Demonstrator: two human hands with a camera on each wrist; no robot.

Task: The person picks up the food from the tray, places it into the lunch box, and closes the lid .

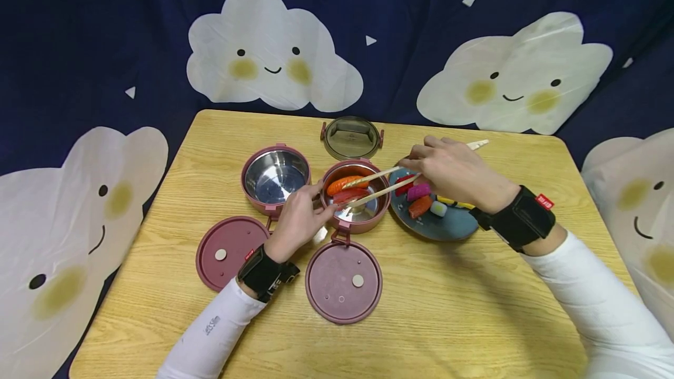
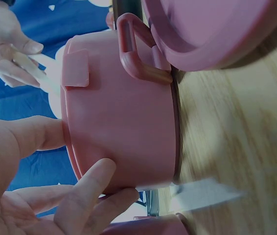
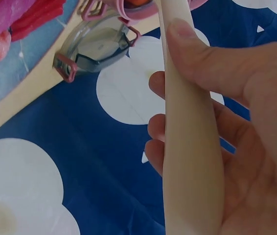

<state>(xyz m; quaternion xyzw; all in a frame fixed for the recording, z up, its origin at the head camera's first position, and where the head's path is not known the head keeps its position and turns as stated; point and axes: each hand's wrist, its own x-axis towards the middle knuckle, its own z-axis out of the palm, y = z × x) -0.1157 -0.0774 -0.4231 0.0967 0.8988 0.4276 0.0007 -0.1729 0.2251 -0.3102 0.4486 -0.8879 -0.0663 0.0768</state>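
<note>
Sleeved forearms enter from the bottom edge of the head view, each with a black wrist strap. Between them lies a round pink lid point(image 1: 343, 281), flat on the wooden table point(image 1: 474, 309).

Work item: a pink steel-lined container point(image 1: 356, 196), just beyond that lid. It holds an orange sushi piece point(image 1: 344, 183) and a red piece point(image 1: 350, 195) beside it.

Left hand point(image 1: 299, 219): rests against the container's near-left wall. The left wrist view shows thumb and fingertips point(image 2: 102, 172) touching the pink wall, fingers nearly straight, not wrapped round it.

Right hand point(image 1: 450, 171): curled round a pair of pale chopsticks point(image 1: 381, 183). The right wrist view confirms fingers and thumb clamped on the shafts.

Key relation: the chopsticks' long axis runs from the right hand leftward and slightly toward the person, with the tips inside the container at the two pieces. The sushi thus lies left of the grip, in line with the sticks. Whether the tips pinch a piece or only touch it cannot be read; the view is too small there.

Surroundings:
- Dark plate point(image 1: 447, 228) under the right hand, carrying more pieces: pink, orange, white, yellow.
- Second, empty steel-lined container point(image 1: 276, 176) to the left, with its own pink lid point(image 1: 227, 252) nearer the person.
- Grey-green clip lid point(image 1: 351, 137) behind the containers.
- Dark blue cloud-print backdrop point(image 1: 105, 45) beyond the table.
</note>
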